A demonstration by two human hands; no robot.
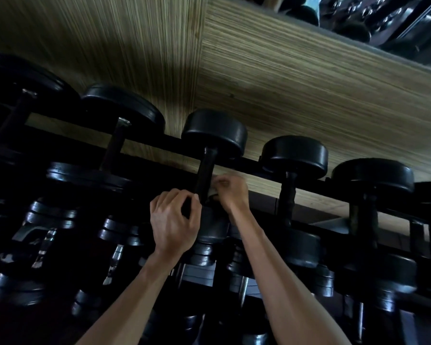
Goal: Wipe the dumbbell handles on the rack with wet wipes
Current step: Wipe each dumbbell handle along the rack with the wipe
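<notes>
A black dumbbell lies across the top tier of the rack [254, 168], its far head [214, 131] near the wall and its dark handle [207, 168] running toward me. My right hand [230, 192] curls round the lower part of that handle with a pale wet wipe [213, 194] showing under its fingers. On the handle's left side, my left hand [173, 221] grips the dumbbell beside its near head [210, 229]. The scene is dim and slightly blurred.
More black dumbbells sit on the same tier: two to the right [294, 153] [372, 174] and larger ones to the left [121, 105]. Lower tiers hold several dumbbells with chrome handles [44, 246]. A wood-grain wall [284, 90] stands behind, with a mirror [383, 18] at the upper right.
</notes>
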